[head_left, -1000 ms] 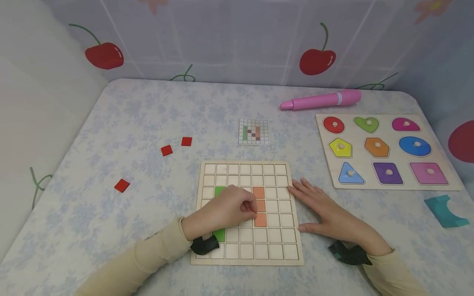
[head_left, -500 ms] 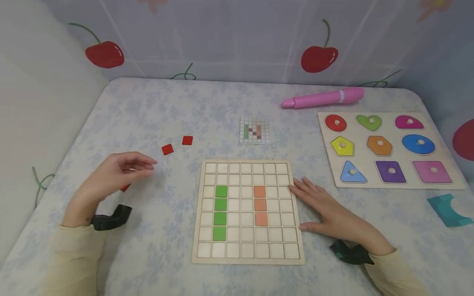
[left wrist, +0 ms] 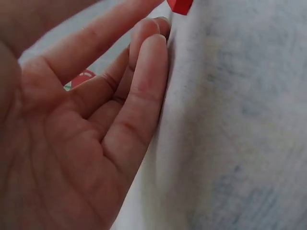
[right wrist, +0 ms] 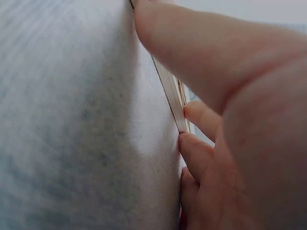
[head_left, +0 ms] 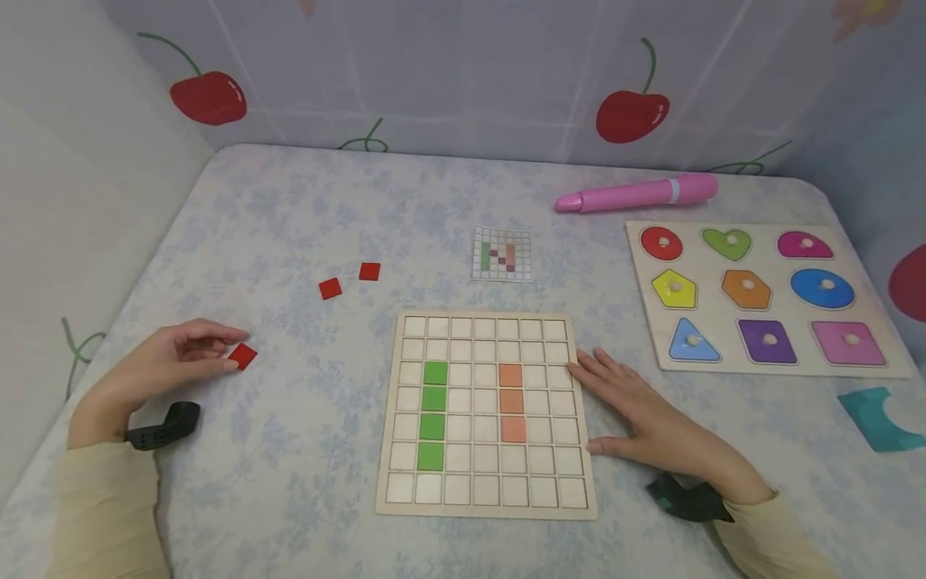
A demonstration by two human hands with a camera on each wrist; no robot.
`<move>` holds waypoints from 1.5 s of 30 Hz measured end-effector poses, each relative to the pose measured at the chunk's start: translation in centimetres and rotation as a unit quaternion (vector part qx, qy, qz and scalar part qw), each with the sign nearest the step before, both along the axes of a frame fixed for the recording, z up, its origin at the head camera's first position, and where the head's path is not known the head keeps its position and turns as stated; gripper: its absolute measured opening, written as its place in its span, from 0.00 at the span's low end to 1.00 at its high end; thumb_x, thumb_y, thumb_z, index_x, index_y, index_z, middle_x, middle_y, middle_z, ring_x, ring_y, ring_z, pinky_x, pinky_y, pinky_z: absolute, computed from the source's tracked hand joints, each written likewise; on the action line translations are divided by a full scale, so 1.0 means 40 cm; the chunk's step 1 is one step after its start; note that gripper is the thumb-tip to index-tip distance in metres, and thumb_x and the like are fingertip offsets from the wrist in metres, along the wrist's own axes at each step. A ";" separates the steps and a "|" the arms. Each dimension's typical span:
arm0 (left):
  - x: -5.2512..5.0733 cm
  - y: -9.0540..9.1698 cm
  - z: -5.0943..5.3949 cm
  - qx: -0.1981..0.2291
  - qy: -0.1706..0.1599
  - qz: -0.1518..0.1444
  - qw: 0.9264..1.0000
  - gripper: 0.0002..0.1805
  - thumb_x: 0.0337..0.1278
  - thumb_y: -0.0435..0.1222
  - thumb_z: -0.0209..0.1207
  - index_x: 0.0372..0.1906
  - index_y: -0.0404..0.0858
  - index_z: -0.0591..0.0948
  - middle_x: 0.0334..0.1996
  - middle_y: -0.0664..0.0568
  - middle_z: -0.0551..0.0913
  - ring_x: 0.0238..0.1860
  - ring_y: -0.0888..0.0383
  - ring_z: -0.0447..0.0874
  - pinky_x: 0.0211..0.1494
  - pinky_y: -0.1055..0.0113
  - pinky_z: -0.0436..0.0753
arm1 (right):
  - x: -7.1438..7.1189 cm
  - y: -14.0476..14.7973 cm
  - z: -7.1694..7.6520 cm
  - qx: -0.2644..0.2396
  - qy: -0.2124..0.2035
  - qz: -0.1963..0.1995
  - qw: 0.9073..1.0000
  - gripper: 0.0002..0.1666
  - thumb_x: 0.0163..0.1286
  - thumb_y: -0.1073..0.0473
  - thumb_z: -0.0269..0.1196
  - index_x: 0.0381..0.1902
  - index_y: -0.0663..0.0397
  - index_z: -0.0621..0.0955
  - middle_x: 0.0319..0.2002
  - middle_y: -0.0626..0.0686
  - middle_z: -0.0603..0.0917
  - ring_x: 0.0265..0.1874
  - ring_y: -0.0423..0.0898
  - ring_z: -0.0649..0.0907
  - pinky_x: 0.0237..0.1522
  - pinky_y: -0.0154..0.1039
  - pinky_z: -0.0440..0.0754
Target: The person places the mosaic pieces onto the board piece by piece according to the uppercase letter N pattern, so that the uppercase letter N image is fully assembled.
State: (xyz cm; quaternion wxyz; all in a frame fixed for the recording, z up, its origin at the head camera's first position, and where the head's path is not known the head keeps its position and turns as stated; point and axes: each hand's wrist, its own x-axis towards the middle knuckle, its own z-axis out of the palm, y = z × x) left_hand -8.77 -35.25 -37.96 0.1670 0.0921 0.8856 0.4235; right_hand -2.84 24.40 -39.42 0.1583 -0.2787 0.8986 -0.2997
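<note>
seven tiles (head_left: pixel 434 398) set, three red tiles (head_left: pixel 329 289) likely remain — left hand (head_left: pixel 161 363) parted at nine o'clock, right hand (head_left: pixel 638 412) spread, neither gripping.

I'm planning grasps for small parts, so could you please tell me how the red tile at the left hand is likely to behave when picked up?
The red tile looks stiff, with flat faces and crisp edges. Small beside the left hand, it is probably light. Its square, flat shape makes rolling unlikely.
</note>
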 end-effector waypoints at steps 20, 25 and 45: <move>0.033 0.025 -0.014 -0.041 0.043 0.044 0.997 0.11 0.54 0.34 0.65 0.40 0.33 0.78 0.30 0.50 0.81 0.29 0.60 0.79 0.31 0.74 0.75 | 0.021 -0.006 -0.008 -0.006 -0.022 -0.009 1.000 0.52 0.57 0.38 0.65 0.73 0.42 0.55 0.73 0.52 0.49 0.70 0.54 0.44 0.65 0.58 0.41; 0.016 0.078 0.006 0.017 0.022 0.063 0.998 0.12 0.56 0.37 0.64 0.41 0.34 0.78 0.33 0.49 0.83 0.33 0.58 0.82 0.34 0.74 0.76 | 0.012 -0.004 -0.002 0.004 -0.022 -0.012 1.000 0.53 0.56 0.37 0.65 0.74 0.42 0.54 0.73 0.52 0.49 0.70 0.54 0.44 0.64 0.61 0.42; 0.014 0.622 0.107 0.185 -0.024 -0.190 0.964 0.05 0.52 0.28 0.65 0.36 0.34 0.83 0.30 0.53 0.83 0.32 0.53 0.83 0.38 0.64 0.81 | 0.001 -0.001 0.005 0.007 -0.013 -0.012 1.000 0.53 0.57 0.38 0.65 0.74 0.42 0.54 0.73 0.52 0.48 0.70 0.54 0.43 0.64 0.61 0.42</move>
